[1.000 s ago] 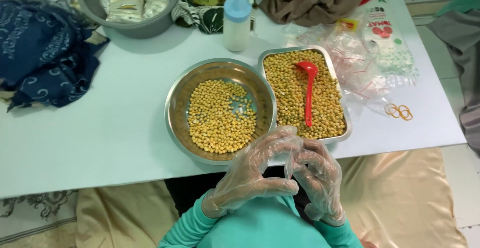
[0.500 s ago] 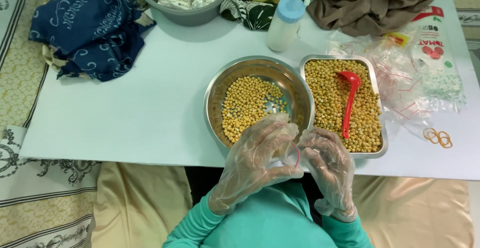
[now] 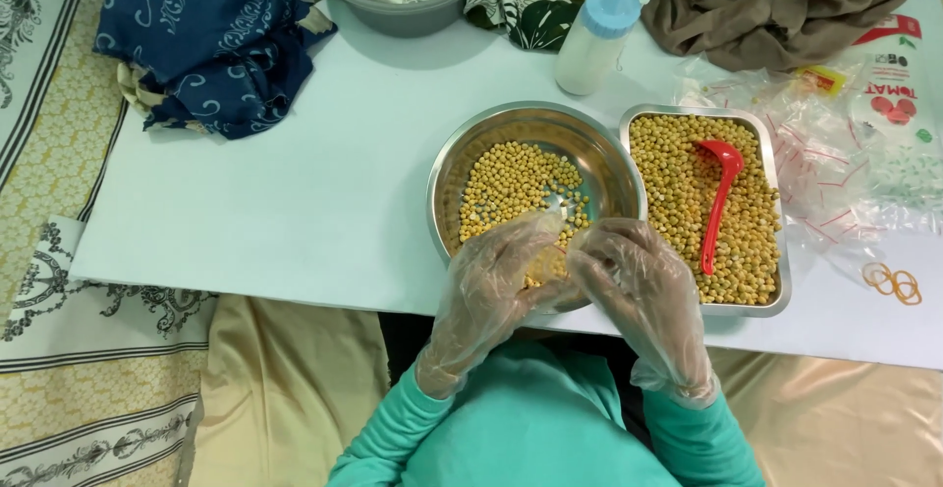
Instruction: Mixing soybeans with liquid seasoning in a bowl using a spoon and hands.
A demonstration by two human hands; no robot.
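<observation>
— What were your hands doing at that point?

— Both were gloved in thin clear plastic and drawn together over the near rim of the round steel bowl (image 3: 462, 168). My left hand (image 3: 491, 286) and my right hand (image 3: 638, 291) met at the fingertips, and between them I seemed to be holding something small and clear with a few yellow beans (image 3: 516, 188) behind it; whether either grip was truly clamped, I could not tell.

— And the beans themselves?

— Partly in the bowl, piled toward its left side, and partly in the rectangular steel tray (image 3: 776, 281) just beside it on the right, where a red scoop (image 3: 719, 197) lay on top of them.

— So which step was that?

— I judged it to be the handling of one small portion, right over the bowl.

— What did the next move call for?

— A steady pinch, I thought, so nothing spilled onto the white table (image 3: 295, 202). The clear little bags (image 3: 815, 143) and the rubber bands (image 3: 894, 283) lay within reach on my right.
</observation>
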